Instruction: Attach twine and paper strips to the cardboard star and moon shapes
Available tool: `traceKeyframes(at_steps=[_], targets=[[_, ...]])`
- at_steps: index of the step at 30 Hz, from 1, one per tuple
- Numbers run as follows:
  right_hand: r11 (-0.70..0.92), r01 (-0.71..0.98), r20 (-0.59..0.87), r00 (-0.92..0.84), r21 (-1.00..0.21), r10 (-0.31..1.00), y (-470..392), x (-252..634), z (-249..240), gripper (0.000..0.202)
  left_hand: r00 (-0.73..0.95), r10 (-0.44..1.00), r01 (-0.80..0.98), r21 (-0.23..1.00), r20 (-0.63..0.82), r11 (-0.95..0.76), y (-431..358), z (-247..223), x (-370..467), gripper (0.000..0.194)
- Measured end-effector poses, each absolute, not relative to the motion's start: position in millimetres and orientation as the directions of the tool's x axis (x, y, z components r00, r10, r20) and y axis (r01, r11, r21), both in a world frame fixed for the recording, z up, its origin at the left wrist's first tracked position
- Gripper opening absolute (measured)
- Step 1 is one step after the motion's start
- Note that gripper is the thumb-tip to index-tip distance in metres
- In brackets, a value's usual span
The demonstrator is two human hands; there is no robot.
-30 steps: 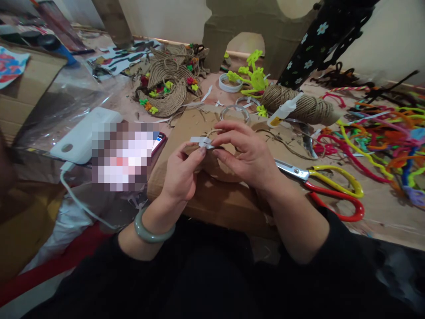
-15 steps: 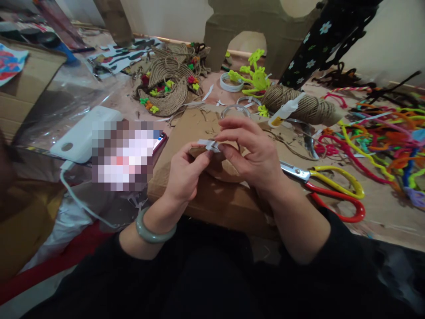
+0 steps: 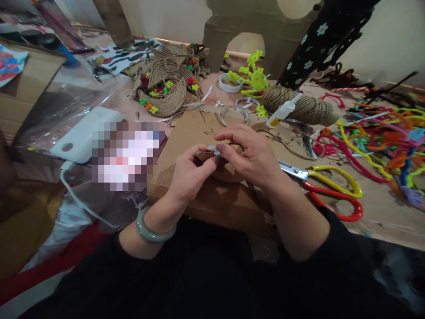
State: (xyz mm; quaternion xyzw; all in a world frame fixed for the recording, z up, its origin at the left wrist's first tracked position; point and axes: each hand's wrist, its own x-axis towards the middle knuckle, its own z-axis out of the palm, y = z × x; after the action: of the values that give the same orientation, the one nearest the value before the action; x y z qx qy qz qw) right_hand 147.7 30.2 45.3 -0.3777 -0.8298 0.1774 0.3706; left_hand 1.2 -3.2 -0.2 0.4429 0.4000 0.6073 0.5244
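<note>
1. Left hand [image 3: 189, 173]: grip clenched, thumb against forefinger, on the edge of a small cardboard piece [image 3: 204, 155]. Likely purpose of such an edge hold: to steady the card while leaving its upper side within reach of the other hand.
2. Right hand [image 3: 254, 155]: thumb brought against a white strip [image 3: 212, 148] at the same edge, fingers arched above. Cannot tell whether gripping the strip or only pressing on it; underside hidden.
3. Position of cardboard piece and strip: between both hands, above a cardboard box [image 3: 212, 208]. Wrists kept low on the near side, probably for fine control close to the body.
4. Scissors [image 3: 295, 171]: laid just beside the right forearm, with yellow and red handles turned outward, presumably for an easy pick-up.
5. Small bottle [image 3: 280, 114]: tilted beside a twine roll [image 3: 299, 104], nozzle raised; perhaps propped so as to limit dripping.
6. On the desk [image 3: 128, 104], left side: phone [image 3: 126, 155], mostly blurred out, next to a white power bank [image 3: 86, 133].
7. Far right: tangle of pipe cleaners [image 3: 381, 146], apart from both hands.
</note>
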Motion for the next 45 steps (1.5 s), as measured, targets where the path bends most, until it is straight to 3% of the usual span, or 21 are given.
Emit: traceKeyframes(at_steps=[7, 12, 18, 23, 32, 40, 45], targets=[[0.632, 0.441, 0.424, -0.483, -0.638, 0.766, 28.3, 150.8, 54.6, 0.012, -0.195, 0.966, -0.321, 0.919, 0.171, -0.227, -4.3, -2.7, 0.1, 0.016], [0.489, 0.33, 0.375, -0.352, -0.808, 0.857, 30.0, 150.1, 51.5, 0.014, -0.249, 0.956, -0.436, 0.864, 0.153, -0.252, -2.9, -0.8, -1.1, 0.033], [0.363, 0.153, 0.302, -0.319, -0.919, 0.898, 32.6, 146.5, 44.6, 0.017, -0.111, 0.992, -0.501, 0.858, 0.062, -0.11, -2.4, 3.7, -0.6, 0.034], [0.404, 0.179, 0.312, -0.39, -0.897, 0.866, 31.8, 143.1, 44.8, 0.018, -0.108, 0.994, -0.534, 0.841, 0.036, -0.088, -2.1, 4.2, 0.3, 0.023], [0.546, 0.273, 0.402, -0.441, -0.792, 0.803, 34.4, 150.8, 46.0, 0.011, -0.127, 0.992, -0.498, 0.863, 0.022, -0.083, -0.7, 4.3, 0.8, 0.026], [0.624, 0.386, 0.346, -0.582, -0.68, 0.736, 33.3, 162.7, 60.7, 0.009, -0.069, 0.995, -0.371, 0.924, 0.07, -0.091, -3.1, -2.5, -1.6, 0.021], [0.602, 0.411, 0.262, -0.632, -0.684, 0.73, 32.2, 163.7, 64.0, 0.011, -0.01, 0.994, -0.34, 0.935, 0.108, -0.105, -3.8, -6.3, -2.6, 0.022]])
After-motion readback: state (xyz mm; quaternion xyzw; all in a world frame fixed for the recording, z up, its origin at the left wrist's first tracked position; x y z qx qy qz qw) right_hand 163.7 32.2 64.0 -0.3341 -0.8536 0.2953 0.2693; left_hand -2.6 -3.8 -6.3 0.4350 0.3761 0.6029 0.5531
